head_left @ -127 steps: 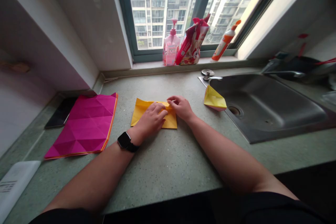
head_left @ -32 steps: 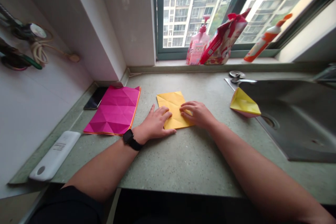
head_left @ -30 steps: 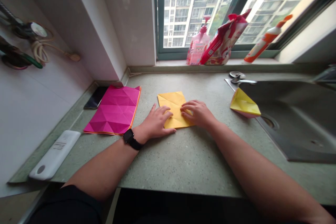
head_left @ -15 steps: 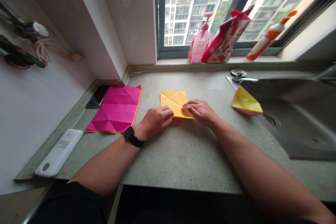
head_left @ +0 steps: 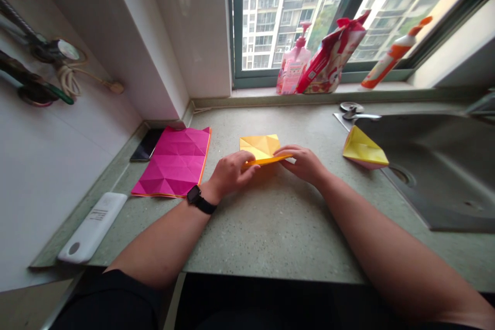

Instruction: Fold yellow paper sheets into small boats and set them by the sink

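A creased yellow-orange sheet of paper (head_left: 261,145) lies on the countertop in front of me, its near part lifted as a raised flap. My left hand (head_left: 234,171) pinches the left end of that flap between thumb and fingers. At the flap's right end, my right hand (head_left: 303,163) grips the edge, thumb below and fingers on top. Left of my hands rests a stack of creased magenta paper (head_left: 174,160) with orange edges showing beneath. A folded yellow paper shape (head_left: 364,149) stands at the right, beside the sink.
A stainless sink (head_left: 444,165) takes up the right side. On the left are a white power bank-like device (head_left: 93,227) and a dark phone-like slab (head_left: 147,145). A pink pump bottle (head_left: 294,64), a red bag (head_left: 332,56) and an orange-white bottle (head_left: 394,56) stand on the windowsill.
The near edge of the yellow-orange paper has come up off the countertop, and both hands now hold it by the ends. The view has shifted slightly.
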`<state>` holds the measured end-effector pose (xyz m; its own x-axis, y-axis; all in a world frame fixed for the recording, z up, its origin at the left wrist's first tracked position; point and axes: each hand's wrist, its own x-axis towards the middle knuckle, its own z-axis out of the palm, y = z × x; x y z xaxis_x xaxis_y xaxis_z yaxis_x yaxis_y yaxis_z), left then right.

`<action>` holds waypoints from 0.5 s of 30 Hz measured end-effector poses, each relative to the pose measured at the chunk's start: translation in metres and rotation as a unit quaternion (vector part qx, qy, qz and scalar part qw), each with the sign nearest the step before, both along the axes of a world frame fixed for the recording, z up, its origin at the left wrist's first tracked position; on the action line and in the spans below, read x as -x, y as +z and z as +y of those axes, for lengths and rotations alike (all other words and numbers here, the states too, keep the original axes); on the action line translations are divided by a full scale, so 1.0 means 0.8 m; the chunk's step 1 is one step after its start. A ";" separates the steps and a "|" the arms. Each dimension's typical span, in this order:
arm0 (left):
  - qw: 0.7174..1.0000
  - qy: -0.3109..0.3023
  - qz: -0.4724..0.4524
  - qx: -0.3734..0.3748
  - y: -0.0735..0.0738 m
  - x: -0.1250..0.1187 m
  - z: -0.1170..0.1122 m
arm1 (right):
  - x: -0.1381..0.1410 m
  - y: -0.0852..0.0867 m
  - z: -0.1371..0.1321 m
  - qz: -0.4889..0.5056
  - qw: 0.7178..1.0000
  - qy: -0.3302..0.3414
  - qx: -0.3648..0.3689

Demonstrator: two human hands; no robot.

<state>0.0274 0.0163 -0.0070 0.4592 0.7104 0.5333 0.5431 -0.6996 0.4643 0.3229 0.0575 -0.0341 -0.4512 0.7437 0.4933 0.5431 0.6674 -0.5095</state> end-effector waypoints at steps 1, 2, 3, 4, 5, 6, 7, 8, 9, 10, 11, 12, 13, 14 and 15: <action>1.000 -0.018 -0.006 -0.002 -0.001 0.002 0.001 | -0.002 0.000 0.001 0.013 1.000 -0.003 -0.003; 0.999 -0.030 -0.010 -0.007 -0.002 0.004 0.003 | -0.004 0.001 0.002 0.028 1.000 -0.007 -0.005; 0.999 -0.037 -0.009 -0.012 -0.004 0.005 0.006 | -0.006 0.003 0.002 0.042 0.999 -0.013 -0.005; 0.999 -0.039 -0.003 -0.016 -0.005 0.007 0.008 | -0.007 0.004 0.003 0.057 0.998 -0.021 -0.005; 0.999 -0.042 0.005 -0.017 -0.007 0.009 0.010 | -0.008 0.006 0.003 0.072 0.997 -0.031 -0.002; 0.999 -0.044 0.014 -0.016 -0.008 0.010 0.012 | -0.009 0.008 0.002 0.086 0.995 -0.042 0.003; 0.999 -0.042 0.023 -0.014 -0.009 0.011 0.014 | -0.009 0.010 0.002 0.098 0.994 -0.053 0.009; 0.999 -0.036 0.029 -0.012 -0.009 0.011 0.015 | -0.009 0.012 0.001 0.109 0.992 -0.061 0.016; 0.999 -0.026 0.034 -0.010 -0.009 0.011 0.016 | -0.009 0.015 0.000 0.119 0.990 -0.065 0.025; 0.999 -0.013 0.036 -0.008 -0.010 0.010 0.017 | -0.008 0.017 -0.002 0.127 0.989 -0.065 0.033; 0.999 -0.001 0.035 -0.006 -0.009 0.010 0.017 | -0.007 0.019 -0.004 0.132 0.988 -0.061 0.041; 0.999 0.010 0.032 -0.005 -0.009 0.009 0.017 | -0.005 0.021 -0.006 0.135 0.988 -0.056 0.048; 0.999 0.019 0.026 -0.005 -0.008 0.009 0.018 | -0.002 0.023 -0.008 0.135 0.988 -0.051 0.053; 0.999 0.027 0.019 -0.003 -0.008 0.009 0.018 | 0.000 0.024 -0.010 0.132 0.989 -0.045 0.057; 0.999 0.034 0.011 0.000 -0.007 0.009 0.018 | 0.003 0.024 -0.011 0.127 0.989 -0.040 0.060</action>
